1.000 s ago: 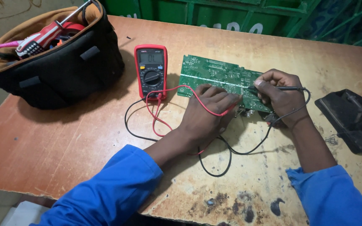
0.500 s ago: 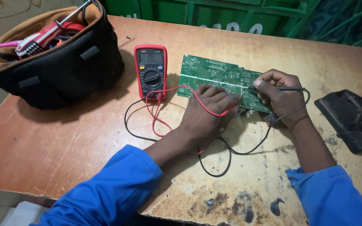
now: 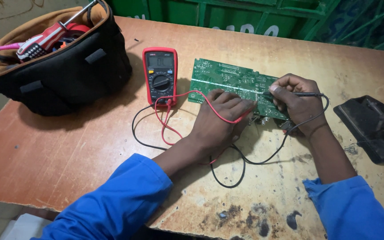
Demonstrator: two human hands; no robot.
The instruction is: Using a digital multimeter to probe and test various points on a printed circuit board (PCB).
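Around us: black tool bag (image 3: 63, 66) at 10 o'clock on the table (image 3: 67, 146), screwdriver handles poking out; black holder (image 3: 370, 126) at 3 o'clock.
Meter: our red multimeter (image 3: 160, 75) sits just left of the board, dial up, leads looping toward us.
Board: green circuit board (image 3: 232, 82) lies flat mid-table, long axis running 9 to 3, slightly tilted.
Left grip: our left hand (image 3: 216, 122) presses down, pinching the red probe (image 3: 241, 118) against the board's near edge.
Right grip: our right hand (image 3: 296, 104) is clenched around the black probe (image 3: 285, 94), tip pointing 9 o'clock onto the board.
In the way: both hands cover the board's right end.
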